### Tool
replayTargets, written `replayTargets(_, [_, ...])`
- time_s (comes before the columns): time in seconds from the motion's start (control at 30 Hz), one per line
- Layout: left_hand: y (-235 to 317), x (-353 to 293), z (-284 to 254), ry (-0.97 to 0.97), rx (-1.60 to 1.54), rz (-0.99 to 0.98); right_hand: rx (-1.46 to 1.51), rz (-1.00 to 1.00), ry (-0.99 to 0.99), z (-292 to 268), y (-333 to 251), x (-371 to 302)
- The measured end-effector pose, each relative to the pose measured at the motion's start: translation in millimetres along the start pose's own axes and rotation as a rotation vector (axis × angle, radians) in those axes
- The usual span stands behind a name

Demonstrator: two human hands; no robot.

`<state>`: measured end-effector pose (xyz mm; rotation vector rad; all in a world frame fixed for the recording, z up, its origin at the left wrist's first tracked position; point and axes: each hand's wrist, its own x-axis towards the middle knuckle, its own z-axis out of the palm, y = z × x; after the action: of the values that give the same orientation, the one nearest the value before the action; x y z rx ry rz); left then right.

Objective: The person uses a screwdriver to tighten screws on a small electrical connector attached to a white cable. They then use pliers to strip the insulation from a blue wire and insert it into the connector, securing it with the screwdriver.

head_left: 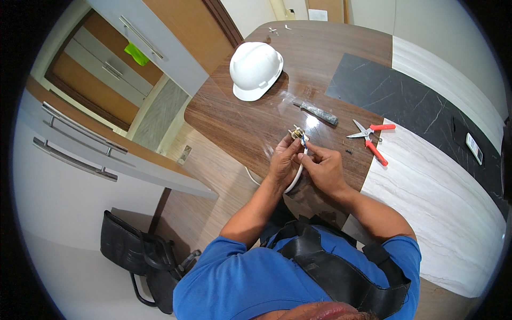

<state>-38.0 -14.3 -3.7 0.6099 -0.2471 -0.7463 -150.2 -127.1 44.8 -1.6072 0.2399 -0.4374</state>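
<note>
Over the near edge of the wooden table, my left hand [284, 161] pinches an opened electrical plug [297, 132] with brass parts and prongs showing. Fingers of my right hand [325, 168] close on the white cable [294, 182] just below the plug, where a blue wire [303, 142] comes out of it. The cable hangs down between my wrists. Whether the wire's end sits in a terminal is too small to tell. Beyond my hands lies a screwdriver [320, 113] with a worn grey handle. Red-handled scissors [369, 134] lie spread to the right, near a small dark screw [349, 151].
A white hard hat [255, 72] rests on the table's far left, with small white scraps [273, 30] behind it. At the right, a phone [474, 148] lies on a black marble-look panel [410, 96]. A black chair [125, 248] stands at the lower left beside cabinets.
</note>
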Motion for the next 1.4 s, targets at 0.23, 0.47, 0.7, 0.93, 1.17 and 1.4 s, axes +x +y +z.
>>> replayTargets(0.23, [7, 5, -6, -0.044, 0.015, 0.009, 0.026, -0.060, 0.009, 1, 10, 3])
replayTargets(0.47, [8, 4, -3, -0.013, 0.050, 0.048, -0.058, -0.116, 0.008, -1, 8, 3])
replayTargets(0.7, [10, 5, -15, -0.035, 0.125, 0.034, -0.099, -0.073, -0.041, -7, 5, 6])
replayTargets(0.93, [19, 2, -7, -0.012, 0.329, 0.112, -0.089, -0.097, -0.044, -7, 7, 9])
replayTargets(1.17, [17, -2, 2, 0.002, 0.452, 0.202, 0.177, 0.086, -0.033, -7, 13, 16])
replayTargets(1.4, [26, 0, 3, -0.009, 0.601, 0.209, 0.208, 0.110, -0.070, -10, 13, 18])
